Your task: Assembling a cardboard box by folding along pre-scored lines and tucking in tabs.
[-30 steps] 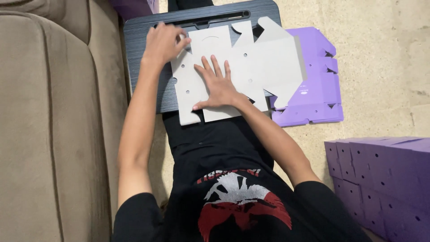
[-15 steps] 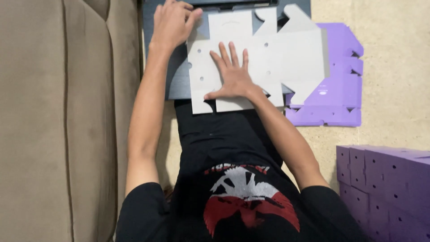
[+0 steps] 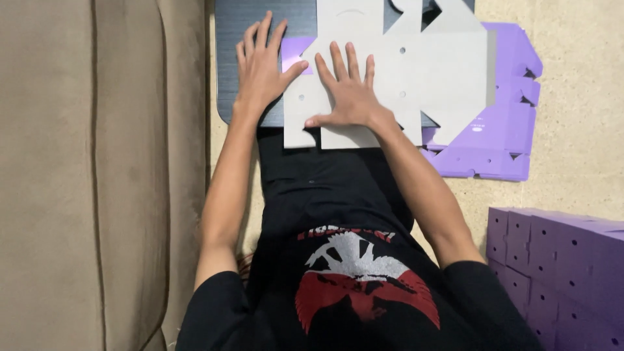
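A flat grey die-cut cardboard box blank (image 3: pixel 429 71) lies across a dark lap board (image 3: pixel 237 39), grey inner side up. My right hand (image 3: pixel 348 91) presses flat on the blank's near part, fingers spread. My left hand (image 3: pixel 263 62) lies flat on the board at the blank's left edge, fingers apart, its thumb on a folded flap that shows purple (image 3: pixel 294 51). Neither hand grips anything.
A beige sofa (image 3: pixel 97 175) fills the left side. More flat purple box blanks (image 3: pixel 500 136) lie on the tan floor under the grey one's right side. A stack of purple blanks (image 3: pixel 559 260) sits at the lower right. My black shirt and legs are below.
The view shifted so the board sits higher in frame. My left hand moved down from the board's top edge to the blank's left flap. My right hand stays pressed on the blank.
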